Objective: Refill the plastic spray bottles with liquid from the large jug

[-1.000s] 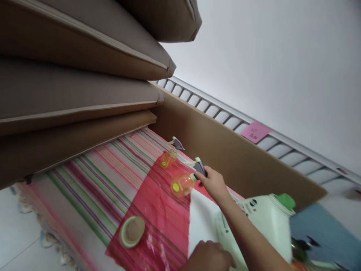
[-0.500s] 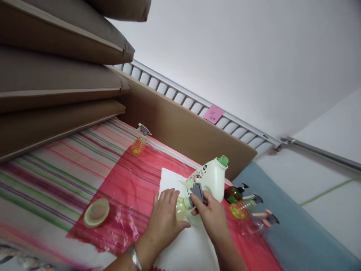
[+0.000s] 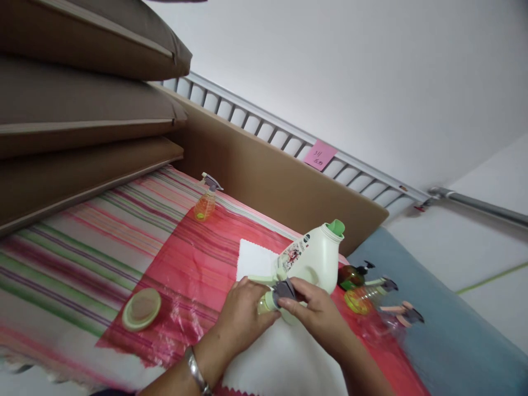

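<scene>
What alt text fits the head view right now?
Both hands, left hand and right hand, grip a small clear spray bottle with a grey trigger head over a white cloth, beside a white plastic jug with a green cap.

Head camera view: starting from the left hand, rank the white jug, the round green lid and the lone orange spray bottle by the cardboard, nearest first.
From the left hand:
1. White jug, just right of it, behind the hands.
2. Round green lid, to its left on the red sheet's edge.
3. Orange spray bottle, far back beside the cardboard wall.
</scene>
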`<action>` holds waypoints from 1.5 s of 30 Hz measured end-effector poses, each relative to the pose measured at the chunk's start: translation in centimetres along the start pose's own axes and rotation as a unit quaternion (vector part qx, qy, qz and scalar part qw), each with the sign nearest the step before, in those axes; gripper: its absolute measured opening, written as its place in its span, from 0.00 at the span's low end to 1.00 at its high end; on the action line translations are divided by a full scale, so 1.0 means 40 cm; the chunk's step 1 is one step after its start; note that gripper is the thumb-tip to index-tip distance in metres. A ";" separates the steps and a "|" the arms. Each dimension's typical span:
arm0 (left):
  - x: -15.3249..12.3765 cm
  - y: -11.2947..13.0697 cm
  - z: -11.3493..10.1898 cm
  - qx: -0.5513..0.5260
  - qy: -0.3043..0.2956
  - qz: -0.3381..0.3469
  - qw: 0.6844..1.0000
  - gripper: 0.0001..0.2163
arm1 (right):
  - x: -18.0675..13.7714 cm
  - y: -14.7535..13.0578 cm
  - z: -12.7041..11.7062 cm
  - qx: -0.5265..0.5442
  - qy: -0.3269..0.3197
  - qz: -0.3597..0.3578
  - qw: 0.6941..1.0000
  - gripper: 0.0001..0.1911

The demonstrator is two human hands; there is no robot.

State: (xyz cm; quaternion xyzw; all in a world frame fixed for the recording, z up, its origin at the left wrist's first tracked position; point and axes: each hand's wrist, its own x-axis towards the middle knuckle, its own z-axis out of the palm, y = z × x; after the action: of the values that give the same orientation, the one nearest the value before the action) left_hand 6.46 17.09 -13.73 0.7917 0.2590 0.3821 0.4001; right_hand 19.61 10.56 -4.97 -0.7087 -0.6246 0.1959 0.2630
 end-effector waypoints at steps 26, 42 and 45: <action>0.011 0.007 -0.043 -0.460 -0.008 -0.116 0.880 0.18 | -0.070 0.130 0.265 0.502 0.047 0.036 0.863 0.41; 0.024 0.007 -0.071 -0.490 -0.113 -0.099 0.859 0.15 | -0.080 0.097 0.236 0.469 -0.020 0.021 0.883 0.47; 0.019 0.002 -0.070 -0.499 -0.130 -0.122 0.848 0.15 | -0.087 0.095 0.228 0.475 -0.042 0.029 0.878 0.49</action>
State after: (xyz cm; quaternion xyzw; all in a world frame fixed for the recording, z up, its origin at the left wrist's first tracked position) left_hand 4.62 18.81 -12.28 0.4896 0.0741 0.3017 0.8147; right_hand 16.54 7.98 -14.66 -0.5076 -0.4457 0.5066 0.5357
